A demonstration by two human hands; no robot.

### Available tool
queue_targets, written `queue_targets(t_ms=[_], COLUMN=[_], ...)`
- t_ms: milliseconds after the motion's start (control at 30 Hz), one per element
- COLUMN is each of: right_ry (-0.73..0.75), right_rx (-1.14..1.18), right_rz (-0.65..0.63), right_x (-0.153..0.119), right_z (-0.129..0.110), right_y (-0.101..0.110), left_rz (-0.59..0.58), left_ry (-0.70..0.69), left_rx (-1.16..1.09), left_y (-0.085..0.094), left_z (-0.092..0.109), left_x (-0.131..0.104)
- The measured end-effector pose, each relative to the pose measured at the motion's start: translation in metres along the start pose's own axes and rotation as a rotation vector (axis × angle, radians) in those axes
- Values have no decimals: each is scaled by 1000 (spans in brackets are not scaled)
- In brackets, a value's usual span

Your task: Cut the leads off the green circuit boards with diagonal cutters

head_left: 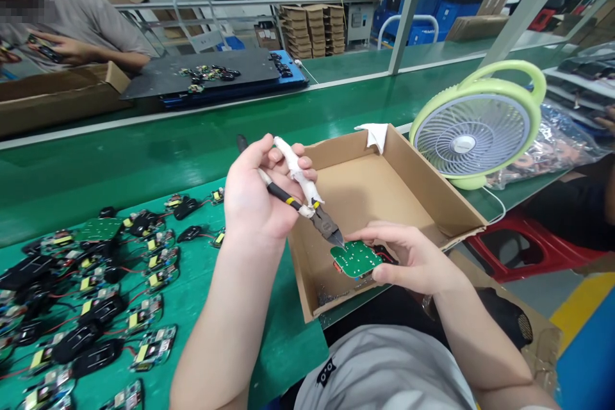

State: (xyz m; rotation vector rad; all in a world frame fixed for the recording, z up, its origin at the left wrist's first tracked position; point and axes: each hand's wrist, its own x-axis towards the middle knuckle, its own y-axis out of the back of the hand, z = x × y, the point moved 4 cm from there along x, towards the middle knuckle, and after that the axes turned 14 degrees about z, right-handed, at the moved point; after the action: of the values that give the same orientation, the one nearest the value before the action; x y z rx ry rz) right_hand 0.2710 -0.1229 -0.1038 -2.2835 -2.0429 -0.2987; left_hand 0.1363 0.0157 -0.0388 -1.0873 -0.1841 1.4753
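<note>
My left hand (264, 195) is wrapped round a pair of cutting pliers (325, 224) with white-taped handles. The plier jaws point down to the right, with their tip at the upper left edge of a green circuit board (356, 259). Between thumb and fingers, my right hand (408, 256) holds this board by its right side, solder side up. Dark parts and a bit of red wire show between the board and my right palm. Both hands are over the near part of an open cardboard box (384, 189), where small dark clippings lie in the near corner.
Many circuit boards wired to black housings (100, 311) cover the green mat at left. A green fan (473, 134) stands behind the box at right, near a red stool (533, 246). Across the bench, a person (91, 19) handles a part beside a black board (158, 73).
</note>
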Motion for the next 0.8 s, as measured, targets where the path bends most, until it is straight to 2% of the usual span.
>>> queue_targets(t_ms=[300, 633, 800], right_ry=[23, -26, -52], right_rx=[35, 60, 85], right_rz=[-16, 81, 171], right_x=[0, -1, 0], right_z=[1, 4, 5], right_y=[1, 3, 4], left_rz=[17, 20, 19], left_ry=[10, -75, -96], left_rx=[-94, -141, -137], left_y=[1, 3, 2], left_z=[-3, 0, 3], left_x=[0, 0, 0])
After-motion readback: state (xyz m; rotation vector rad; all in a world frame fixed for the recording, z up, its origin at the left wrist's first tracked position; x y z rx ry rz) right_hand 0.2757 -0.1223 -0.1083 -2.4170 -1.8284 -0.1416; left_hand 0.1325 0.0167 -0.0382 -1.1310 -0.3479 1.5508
